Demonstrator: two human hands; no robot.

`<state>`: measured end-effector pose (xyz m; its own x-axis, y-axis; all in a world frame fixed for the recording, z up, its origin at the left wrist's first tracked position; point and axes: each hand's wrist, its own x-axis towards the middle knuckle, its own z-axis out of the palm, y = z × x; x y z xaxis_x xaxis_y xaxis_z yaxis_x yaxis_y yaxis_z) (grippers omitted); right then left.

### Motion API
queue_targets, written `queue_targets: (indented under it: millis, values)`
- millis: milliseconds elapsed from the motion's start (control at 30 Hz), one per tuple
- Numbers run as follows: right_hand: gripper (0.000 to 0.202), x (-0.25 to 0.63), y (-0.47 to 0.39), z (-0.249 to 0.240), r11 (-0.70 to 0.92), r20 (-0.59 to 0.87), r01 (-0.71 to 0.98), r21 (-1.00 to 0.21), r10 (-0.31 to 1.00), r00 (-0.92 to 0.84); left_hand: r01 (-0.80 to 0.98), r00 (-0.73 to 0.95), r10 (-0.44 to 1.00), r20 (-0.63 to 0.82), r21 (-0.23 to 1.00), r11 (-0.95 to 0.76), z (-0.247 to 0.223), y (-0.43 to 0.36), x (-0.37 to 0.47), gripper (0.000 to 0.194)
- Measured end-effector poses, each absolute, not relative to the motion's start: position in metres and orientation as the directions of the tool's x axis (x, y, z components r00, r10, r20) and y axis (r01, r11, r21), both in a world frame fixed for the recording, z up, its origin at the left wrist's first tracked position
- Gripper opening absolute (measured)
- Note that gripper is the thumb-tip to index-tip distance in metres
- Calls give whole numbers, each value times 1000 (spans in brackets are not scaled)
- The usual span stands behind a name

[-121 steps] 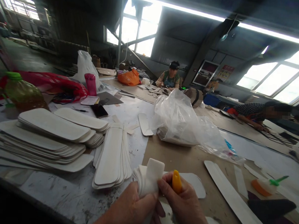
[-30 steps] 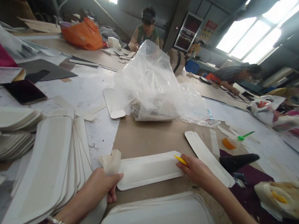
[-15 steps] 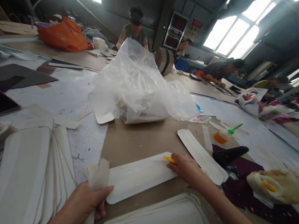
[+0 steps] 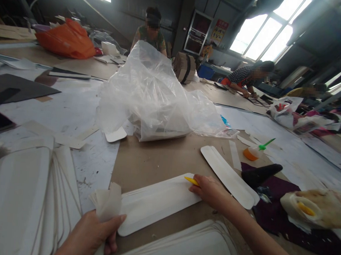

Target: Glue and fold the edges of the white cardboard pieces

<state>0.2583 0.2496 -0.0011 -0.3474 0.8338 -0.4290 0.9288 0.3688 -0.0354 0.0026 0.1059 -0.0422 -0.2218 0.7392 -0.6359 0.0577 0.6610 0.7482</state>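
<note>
My left hand (image 4: 95,230) is closed around a bunch of thin whitish strips (image 4: 108,202), whose ends stick up above the thumb. Its thumb lies beside the near left end of a long white rounded-end panel (image 4: 157,205), which rests on a few others like it. In my right hand (image 4: 207,189), over the panel's far right end, is a slim yellow tool (image 4: 190,180) with a pointed tip; its kind cannot be made out. Another pair of white panels (image 4: 229,177) lies just right of this hand.
Stacked panels stand at left (image 4: 18,199) and at the near edge (image 4: 186,247). A clear plastic bag (image 4: 155,99) sits ahead. At right are an orange-filled bottle (image 4: 251,153), a black tapered object (image 4: 261,174) and a glue-crusted container (image 4: 301,208). Co-workers (image 4: 151,34) work beyond.
The view has shifted slightly, so most things sit a little further left. Both hands keep their holds, with little movement over the panel.
</note>
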Motion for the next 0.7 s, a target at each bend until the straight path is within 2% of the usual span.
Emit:
queue_targets:
  millis: [167, 367, 700]
  values:
    - [19, 256, 245, -1, 346, -404, 938, -10, 857, -321, 57, -230, 750, -620, 760, 647, -44, 106, 3, 49]
    - [16, 269, 242, 8, 246, -281, 969, 20, 932, -230, 72, -221, 764, -606, 771, 632, -42, 106, 4, 46]
    - [29, 283, 229, 13, 211, -261, 959, -191, 931, -257, 109, -221, 796, -564, 797, 594, -44, 102, 4, 44]
